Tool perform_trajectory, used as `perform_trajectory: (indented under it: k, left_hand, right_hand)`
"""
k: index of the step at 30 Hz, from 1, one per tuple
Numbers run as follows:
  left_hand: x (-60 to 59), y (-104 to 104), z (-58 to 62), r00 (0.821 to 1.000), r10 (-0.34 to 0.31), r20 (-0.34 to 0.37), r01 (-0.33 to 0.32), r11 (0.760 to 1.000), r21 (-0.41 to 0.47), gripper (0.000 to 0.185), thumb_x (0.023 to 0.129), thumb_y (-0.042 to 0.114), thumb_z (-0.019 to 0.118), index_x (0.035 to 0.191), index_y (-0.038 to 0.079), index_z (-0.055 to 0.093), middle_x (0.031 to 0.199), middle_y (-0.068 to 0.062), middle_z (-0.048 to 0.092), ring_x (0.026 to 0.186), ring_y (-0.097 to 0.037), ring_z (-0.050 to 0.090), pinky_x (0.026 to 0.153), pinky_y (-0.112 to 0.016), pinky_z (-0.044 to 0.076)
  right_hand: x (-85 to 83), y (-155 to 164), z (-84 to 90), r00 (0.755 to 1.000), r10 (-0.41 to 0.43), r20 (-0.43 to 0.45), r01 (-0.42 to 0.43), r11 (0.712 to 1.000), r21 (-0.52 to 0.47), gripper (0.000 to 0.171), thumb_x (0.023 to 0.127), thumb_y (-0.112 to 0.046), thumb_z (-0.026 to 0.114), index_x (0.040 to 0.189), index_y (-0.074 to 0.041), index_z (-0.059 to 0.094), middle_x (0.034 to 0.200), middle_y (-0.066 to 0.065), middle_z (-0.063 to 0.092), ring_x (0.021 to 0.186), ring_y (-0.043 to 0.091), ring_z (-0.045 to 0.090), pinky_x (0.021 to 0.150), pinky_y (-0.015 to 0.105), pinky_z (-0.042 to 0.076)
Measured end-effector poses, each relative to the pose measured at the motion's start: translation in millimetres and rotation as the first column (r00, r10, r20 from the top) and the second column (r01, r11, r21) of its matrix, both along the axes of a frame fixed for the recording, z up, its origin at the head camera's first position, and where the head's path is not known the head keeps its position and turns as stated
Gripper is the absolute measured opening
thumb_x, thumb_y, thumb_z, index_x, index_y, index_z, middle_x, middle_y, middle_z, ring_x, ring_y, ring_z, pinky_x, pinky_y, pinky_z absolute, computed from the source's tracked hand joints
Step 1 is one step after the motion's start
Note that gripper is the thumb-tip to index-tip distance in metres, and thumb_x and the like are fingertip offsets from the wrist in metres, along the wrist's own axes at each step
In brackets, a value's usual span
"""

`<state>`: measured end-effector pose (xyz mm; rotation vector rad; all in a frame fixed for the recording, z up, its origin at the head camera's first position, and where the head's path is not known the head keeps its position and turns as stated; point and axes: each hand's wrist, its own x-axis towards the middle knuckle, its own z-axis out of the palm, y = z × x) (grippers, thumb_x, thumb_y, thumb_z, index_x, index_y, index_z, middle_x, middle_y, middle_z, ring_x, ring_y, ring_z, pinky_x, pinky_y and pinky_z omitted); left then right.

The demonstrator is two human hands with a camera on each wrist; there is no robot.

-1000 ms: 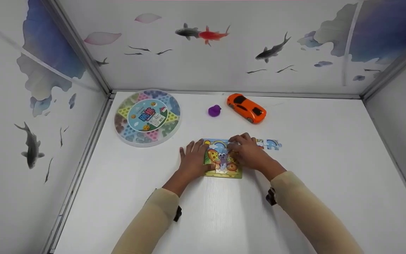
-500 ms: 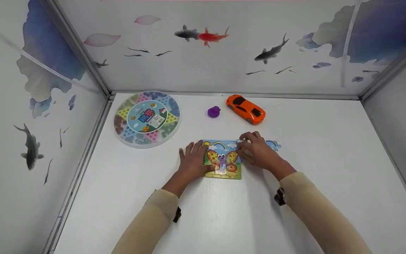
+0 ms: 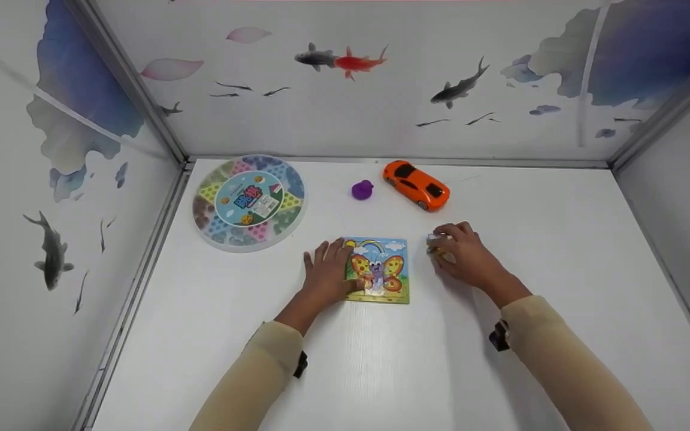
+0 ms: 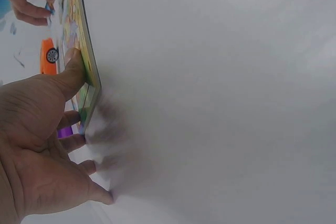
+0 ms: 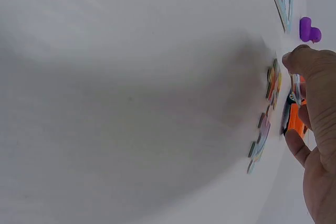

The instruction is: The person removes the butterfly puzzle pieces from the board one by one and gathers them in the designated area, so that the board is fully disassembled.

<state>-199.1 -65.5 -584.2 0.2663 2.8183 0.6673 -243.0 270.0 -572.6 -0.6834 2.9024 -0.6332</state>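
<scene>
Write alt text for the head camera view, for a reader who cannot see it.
Seen from above, a person's left hand rests on the left edge of a butterfly jigsaw puzzle on a white table, while the right hand pinches a loose puzzle piece just to its right. Farther back sit an orange toy car, a small purple toy and a round game board.

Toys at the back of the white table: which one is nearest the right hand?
The orange toy car. It sits just beyond the right hand; the small purple toy lies further left, the round multicoloured game board furthest.
</scene>
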Motion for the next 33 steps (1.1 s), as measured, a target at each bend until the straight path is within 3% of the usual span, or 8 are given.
perform_trajectory:
  k: [5,13,23,33]
  left_hand:
    - [0.2,0,-1.7,1.000,-0.003,0.001,0.003,1.000,0.006,0.087,0.098,0.047,0.083,0.168,0.014,0.044,0.180,-0.012,0.033,0.169,-0.043,0.023,0.132,-0.079,0.015]
    - [1.0,-1,0.3,1.000,-0.015,-0.008,0.015,1.000,-0.009,0.087,0.097,0.051,0.083,0.166,0.013,0.046,0.179,-0.012,0.034,0.168,-0.044,0.024,0.131,-0.081,0.017]
    - [1.2,-1,-0.4,1.000,-0.014,0.003,0.014,1.000,-0.001,0.087,0.099,0.050,0.082,0.168,0.014,0.044,0.180,-0.012,0.033,0.169,-0.043,0.023,0.132,-0.079,0.015]
    - [0.4,1,1.5,1.000,-0.004,0.017,0.004,1.000,-0.003,0.086,0.099,0.047,0.083,0.168,0.014,0.043,0.181,-0.012,0.032,0.169,-0.043,0.022,0.133,-0.078,0.014]
  right_hand:
    - [2.9,18,-2.4,0.999,-0.032,0.005,0.032,0.999,-0.020,0.032,0.100,-0.014,0.082,0.132,-0.012,0.080,0.150,0.016,0.059,0.137,0.039,0.049,0.116,0.063,0.051]
    - [8.7,47,-8.4,0.995,-0.068,-0.075,0.067,0.998,-0.020,0.032,0.098,-0.007,0.081,0.129,-0.006,0.077,0.142,0.019,0.059,0.130,0.043,0.051,0.112,0.064,0.051]
    - [10.2,71,-10.6,0.990,-0.131,-0.055,0.129,0.991,-0.034,0.035,0.100,-0.008,0.077,0.134,-0.004,0.074,0.144,0.020,0.055,0.132,0.043,0.050,0.115,0.064,0.051]
    - [15.2,86,-12.7,0.982,-0.178,-0.066,0.176,0.984,-0.033,0.032,0.099,-0.009,0.073,0.129,0.002,0.074,0.143,0.022,0.054,0.130,0.043,0.051,0.112,0.065,0.050]
